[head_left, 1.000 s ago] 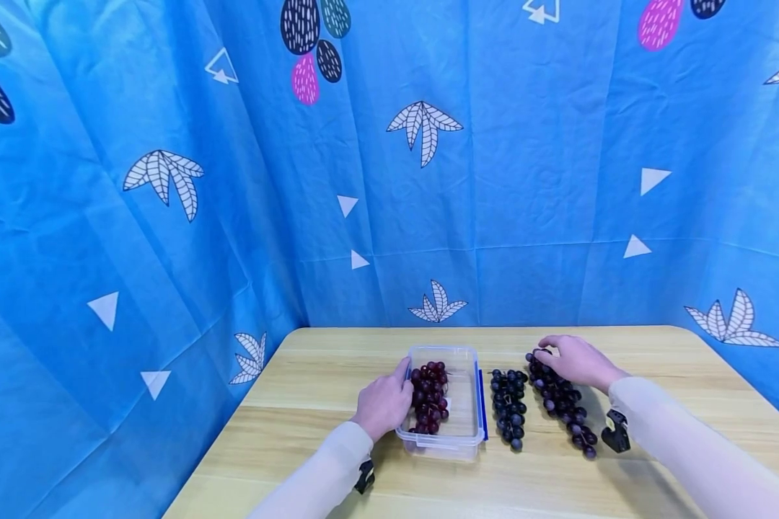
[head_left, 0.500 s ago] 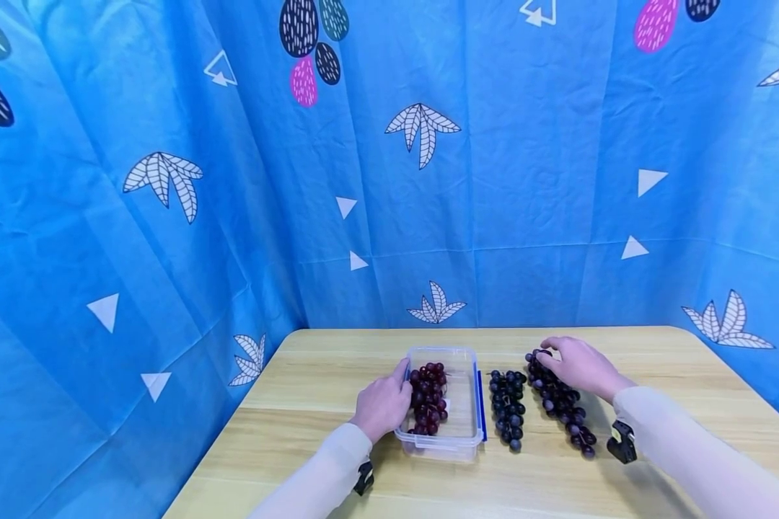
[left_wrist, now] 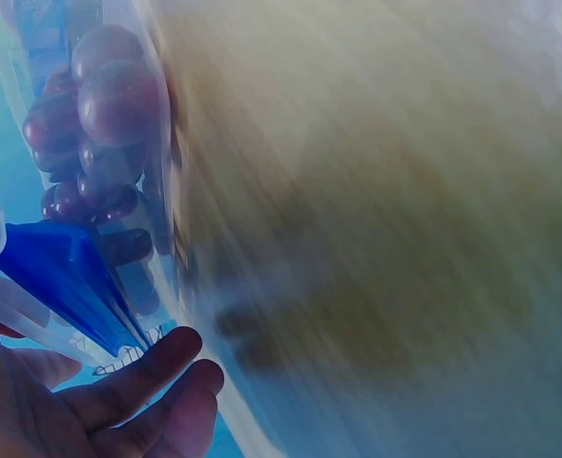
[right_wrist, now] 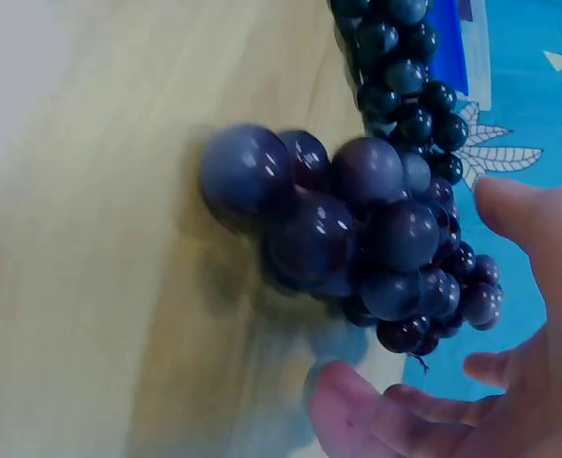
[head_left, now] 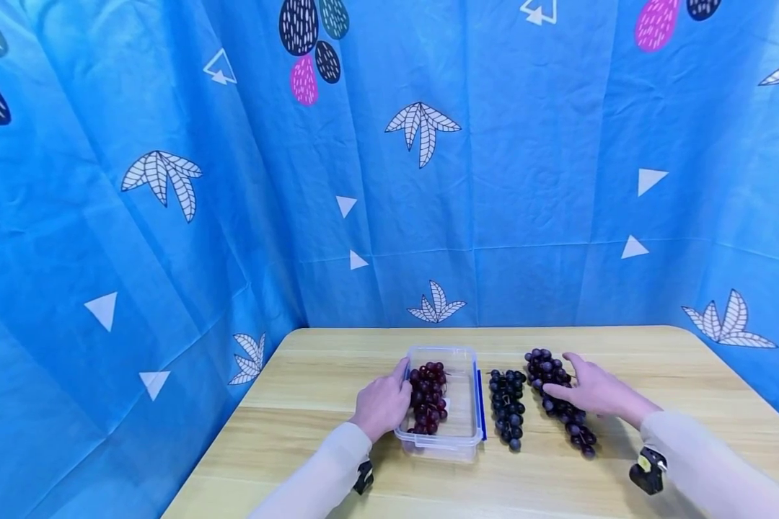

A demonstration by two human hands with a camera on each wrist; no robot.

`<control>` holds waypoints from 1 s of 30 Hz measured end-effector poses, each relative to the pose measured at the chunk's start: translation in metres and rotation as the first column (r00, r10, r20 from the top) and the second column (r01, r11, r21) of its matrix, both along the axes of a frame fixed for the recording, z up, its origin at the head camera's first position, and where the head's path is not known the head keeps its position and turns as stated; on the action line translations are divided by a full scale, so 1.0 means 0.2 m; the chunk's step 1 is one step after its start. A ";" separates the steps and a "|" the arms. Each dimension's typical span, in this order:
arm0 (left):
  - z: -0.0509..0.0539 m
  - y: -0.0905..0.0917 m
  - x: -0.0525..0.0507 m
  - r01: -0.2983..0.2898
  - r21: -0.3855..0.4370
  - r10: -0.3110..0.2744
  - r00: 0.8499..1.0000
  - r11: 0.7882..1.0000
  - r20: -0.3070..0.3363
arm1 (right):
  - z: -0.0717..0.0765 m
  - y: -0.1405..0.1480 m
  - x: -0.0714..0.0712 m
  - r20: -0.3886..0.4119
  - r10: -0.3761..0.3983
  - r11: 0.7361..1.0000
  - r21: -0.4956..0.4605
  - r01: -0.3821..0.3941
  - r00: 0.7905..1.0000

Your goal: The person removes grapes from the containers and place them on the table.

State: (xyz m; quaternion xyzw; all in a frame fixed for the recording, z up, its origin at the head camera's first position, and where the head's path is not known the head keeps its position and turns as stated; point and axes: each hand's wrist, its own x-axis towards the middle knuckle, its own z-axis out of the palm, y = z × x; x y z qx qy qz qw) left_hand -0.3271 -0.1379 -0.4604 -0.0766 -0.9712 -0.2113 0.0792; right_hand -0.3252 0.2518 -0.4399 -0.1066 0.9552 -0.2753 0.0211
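Observation:
A clear container (head_left: 464,432) holds a bunch of red grapes (head_left: 430,396) along its left side. My left hand (head_left: 383,404) lies along the container's left side, its fingers extended; in the left wrist view that hand (left_wrist: 118,405) is beside a blue latch (left_wrist: 71,281). My right hand (head_left: 593,389) hovers over the right edge of a long dark purple bunch (head_left: 561,404), thumb and fingers spread. The right wrist view shows the hand (right_wrist: 509,363) with fingers apart around this bunch (right_wrist: 376,229), gripping nothing. Left of it lies a blackish bunch (head_left: 508,407).
A blue latch (head_left: 482,404) hangs open on the container's right side. Everything stands on a light wooden table (head_left: 324,360). Behind and to the left hangs a blue patterned curtain (head_left: 526,180).
My right hand has moved from the far end of the purple bunch toward its middle, nearer me and to the right, with its fingers spread wider. My left hand and the container have not moved.

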 end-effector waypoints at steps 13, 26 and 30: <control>-0.01 -0.01 -0.02 -0.005 0.004 0.005 1.000 1.000 -0.003 | -0.05 -0.09 0.05 0.038 0.017 1.000 -0.026 -0.016 0.999; -0.01 -0.01 -0.01 0.000 0.012 0.000 1.000 1.000 -0.001 | -0.06 -0.11 0.05 0.123 -0.010 0.990 -0.138 0.027 0.992; -0.01 -0.01 -0.01 0.002 0.025 -0.002 1.000 1.000 0.014 | -0.07 -0.11 0.05 0.172 -0.016 0.976 -0.212 0.053 0.985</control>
